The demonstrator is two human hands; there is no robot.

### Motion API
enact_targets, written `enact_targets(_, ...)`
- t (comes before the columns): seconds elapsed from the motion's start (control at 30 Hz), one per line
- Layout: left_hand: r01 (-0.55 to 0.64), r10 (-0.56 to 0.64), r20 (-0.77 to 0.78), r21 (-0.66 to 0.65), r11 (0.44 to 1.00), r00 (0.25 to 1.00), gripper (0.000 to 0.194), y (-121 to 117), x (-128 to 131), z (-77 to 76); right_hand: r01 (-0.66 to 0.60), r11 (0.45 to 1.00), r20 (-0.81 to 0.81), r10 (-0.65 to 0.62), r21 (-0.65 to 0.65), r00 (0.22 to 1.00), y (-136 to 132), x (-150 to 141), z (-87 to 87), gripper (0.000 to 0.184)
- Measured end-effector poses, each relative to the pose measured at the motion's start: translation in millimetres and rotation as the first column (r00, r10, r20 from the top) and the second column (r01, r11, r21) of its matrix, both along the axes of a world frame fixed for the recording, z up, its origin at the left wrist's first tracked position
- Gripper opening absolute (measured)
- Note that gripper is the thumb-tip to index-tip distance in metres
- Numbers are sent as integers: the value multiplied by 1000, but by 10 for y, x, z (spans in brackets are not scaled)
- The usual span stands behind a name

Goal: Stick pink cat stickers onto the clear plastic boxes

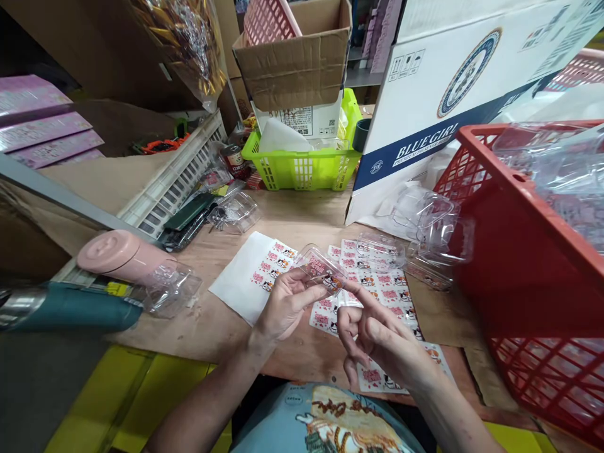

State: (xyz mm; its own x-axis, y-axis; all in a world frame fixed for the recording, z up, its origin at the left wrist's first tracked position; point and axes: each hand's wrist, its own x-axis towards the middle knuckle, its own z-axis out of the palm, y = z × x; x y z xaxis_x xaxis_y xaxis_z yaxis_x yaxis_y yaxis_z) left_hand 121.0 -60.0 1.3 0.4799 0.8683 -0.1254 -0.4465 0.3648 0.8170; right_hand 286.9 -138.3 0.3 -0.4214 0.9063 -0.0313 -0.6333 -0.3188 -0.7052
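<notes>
Left hand (283,308) pinches the clear case (321,267), apparently steadying its print upward, over the worktop (302,211), in from its near edge; right hand (377,333), half-open, empty, fingertip at the case's corner.

A clear plastic case (317,263) with a cat sticker is held by the left grip (287,305), pinched between thumb and fingers. Its right end is touched, or nearly so, by the index finger of the right grip (387,336), whose other fingers are loosely curled. To the left of the grips, a white sheet (236,272) with stickers along its right side is laid on the tabletop (202,343). Beyond the right grip, printed sticker sheets (391,277) are overlapped by clear packaging (425,214). Farther right of it, a red basket (523,264) is seen, filled with clear plastic pieces; well beyond both grips, a box (297,72) is held in a lime-green basket (278,165).
</notes>
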Motion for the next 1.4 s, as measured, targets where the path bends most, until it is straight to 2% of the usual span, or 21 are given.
enact_targets(0.23,-17,16,-33,-16,1000,999,27,-13,-17,33,25,999,32,-24,-31,999,0,-22,-7,59)
enact_targets(0.3,-12,12,-5,-44,999,1000,21,-14,-30,26,25,999,36,-24,-26,999,6,-33,-5,59)
enact_targets(0.4,-91,93,25,-77,993,995,11,-16,-25,-7,47,999,72,-46,-19,996,7,-48,14,58)
enact_targets(0.47,-165,165,-2,-61,984,986,15,-25,4,-33,67,997,154,-62,-24,986,-4,-57,39,59)
enact_targets(0.53,-204,203,-35,-27,979,979,18,-44,49,-54,85,996,324,-75,-16,943,-24,-72,60,61)
enact_targets(0.57,-209,208,-45,-19,978,977,18,-58,74,-62,109,994,440,-106,19,892,-35,-83,64,61)
enact_targets(0.6,-212,211,-49,-19,977,976,18,-73,99,-66,146,985,564,-170,88,808,-46,-95,63,59)
enact_targets(0.67,-212,210,-47,-25,977,977,18,-102,141,-66,200,922,737,-385,330,555,-60,-116,46,54)
enact_targets(0.73,-213,212,-40,-15,977,976,17,-120,158,-52,186,794,731,-607,579,311,-63,-115,23,49)
enact_targets(0.8,-220,220,-27,4,975,975,15,-117,144,-27,174,688,661,-725,704,192,-55,-81,13,52)
enact_targets(0.83,-224,224,-17,9,975,974,14,-110,128,-15,194,666,644,-746,720,170,-47,-55,17,52)
enact_targets(0.93,-231,231,11,4,973,973,12,-95,99,7,311,679,659,-729,665,185,3,-2,45,52)
enact_targets(1.03,-217,217,0,-7,976,976,9,-152,167,12,379,729,668,-680,571,301,82,-65,46,68)
enact_targets(1.1,-196,196,-2,-7,981,981,11,-229,238,28,380,720,630,-693,581,350,133,-144,26,72)
enact_targets(1.17,-148,149,-10,23,989,989,15,-289,246,55,351,679,593,-734,645,331,183,-170,25,62)
enact_targets(1.23,-84,96,-110,113,990,989,19,-269,128,70,292,603,562,-797,742,221,253,-67,90,54)
enact_targets(1.27,-71,112,-213,191,979,971,23,-217,18,61,251,550,538,-834,796,121,305,46,156,53)
enact_targets(1.3,-73,177,-339,297,952,924,31,-140,-118,36,205,485,497,-868,850,-10,376,196,244,53)
enact_targets(1.33,-73,286,-469,421,904,836,42,-47,-271,-9,148,421,442,-884,895,-155,471,375,345,53)
enact_targets(1.37,-56,429,-568,557,829,702,53,52,-428,-75,97,364,375,-871,926,-318,592,571,450,53)
enact_targets(1.4,14,552,-639,661,751,535,65,140,-577,-162,49,342,326,-829,938,-454,737,764,546,53)
